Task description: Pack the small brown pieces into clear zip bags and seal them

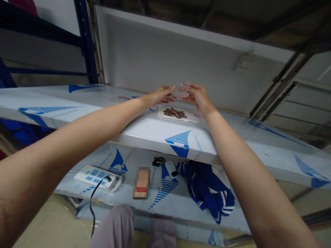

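Over the upper shelf, a clear plastic bag (183, 90) is spread between my hands. My right hand (198, 97) grips it with bent fingers. Thumb and fingers of my left hand (161, 95) curl around a small dark brown piece (169, 94) at the bag's left side; whether they also touch the plastic I cannot tell. Just below both hands, a pile of small brown bean-like pieces (174, 113) lies on a white paper sheet (192, 119). What the bag contains, if anything, is too faint to make out.
The film-covered upper shelf (144, 127) overhangs a lower one, which holds a power strip (94, 177) with a black cord, a blurred-out rectangular object (141, 183), a black coiled item (158, 161), a small pale device (171, 168) and blue clothing (207, 189). A blue post (86, 41) stands left.
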Demonstrator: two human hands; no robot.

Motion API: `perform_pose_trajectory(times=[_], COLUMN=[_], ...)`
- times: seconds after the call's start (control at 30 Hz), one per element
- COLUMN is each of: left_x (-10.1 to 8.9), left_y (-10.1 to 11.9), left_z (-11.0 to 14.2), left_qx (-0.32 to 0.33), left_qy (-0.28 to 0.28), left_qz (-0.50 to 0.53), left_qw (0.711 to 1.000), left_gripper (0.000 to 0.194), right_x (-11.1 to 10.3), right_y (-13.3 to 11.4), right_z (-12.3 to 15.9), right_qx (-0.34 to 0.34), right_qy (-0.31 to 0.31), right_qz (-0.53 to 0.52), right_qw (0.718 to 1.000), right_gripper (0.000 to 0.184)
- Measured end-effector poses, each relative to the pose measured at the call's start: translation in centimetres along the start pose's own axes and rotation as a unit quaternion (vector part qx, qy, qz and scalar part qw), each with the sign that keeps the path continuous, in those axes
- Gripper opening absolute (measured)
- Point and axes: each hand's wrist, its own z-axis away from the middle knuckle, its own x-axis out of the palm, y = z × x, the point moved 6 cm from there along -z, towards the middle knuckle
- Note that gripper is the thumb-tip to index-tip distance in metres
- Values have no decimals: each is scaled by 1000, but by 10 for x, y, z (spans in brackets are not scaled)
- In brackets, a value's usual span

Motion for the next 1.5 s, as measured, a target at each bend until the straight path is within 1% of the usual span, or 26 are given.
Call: perform_pose_trajectory(times=[0.07, 0.13, 0.27, 0.33, 0.43, 0.5, 0.6, 0.67, 0.77, 0.9, 0.97, 1.03, 1.1, 1.17, 1.23, 1.27, 1.3, 1.4, 1.43, 1.5], left_x=[-2, -6, -16, -16, -16, -18, -23, -28, -35, -36, -35, -35, -36, -36, -34, -31, -28, -15, -12, -9], left_y=[-2, -2, -5, -8, -10, -8, -3, 1, 6, 12, 14, 16, 18, 19, 17, 15, 13, 8, 8, 9], left_z=[5, 7, 7, 7, 9, 10, 12, 14, 16, 15, 14, 13, 12, 12, 12, 12, 12, 11, 10, 8], left_qx=[-42, -71, -94, -106, -120, -125, -123, -122, -119, -93, -83, -80, -73, -65, -64, -67, -68, -51, -40, -17], left_qy=[-6, 4, 40, 38, 29, 32, 37, 50, 72, 77, 72, 66, 61, 55, 33, 14, -11, -82, -92, -95], left_qz=[65, 98, 87, 75, 84, 110, 141, 144, 130, 129, 122, 100, 70, 35, -11, -37, -60, -98, -100, -95], left_qw=[997, 993, 991, 991, 989, 986, 982, 981, 982, 984, 986, 990, 993, 996, 997, 997, 996, 991, 990, 991], left_gripper=[42, 41, 37, 38, 43, 45, 45, 42, 36, 28, 24, 25, 33, 44, 52, 52, 48, 26, 21, 18], right_x=[-1, -1, -1, -2, -4, -4, -5, -7, -10, -6, -3, -1, -2, -4, -6, -6, -6, -3, -1, 1], right_y=[4, 11, 23, 26, 28, 31, 37, 39, 43, 49, 52, 53, 54, 54, 52, 51, 50, 46, 45, 42], right_z=[-1, -3, -5, -5, -2, 2, 5, 3, -1, -4, -3, -2, -1, -2, -4, -5, -6, -6, -5, -5], right_qx=[7, 25, 79, 96, 123, 150, 182, 181, 159, 143, 143, 145, 149, 150, 144, 140, 134, 123, 120, 109], right_qy=[-6, -18, -42, -36, -14, -15, -28, -27, -28, -78, -96, -100, -94, -83, -72, -69, -69, -81, -84, -82], right_qz=[3, 10, 14, 16, 44, 64, 87, 103, 112, 100, 104, 114, 119, 112, 97, 90, 85, 82, 85, 90], right_qw=[1000, 999, 996, 995, 991, 987, 979, 978, 980, 981, 980, 978, 977, 979, 982, 984, 985, 986, 986, 987], right_gripper=[31, 31, 37, 39, 25, 18, 16, 16, 14, 7, 6, 6, 7, 8, 10, 10, 11, 12, 12, 11])
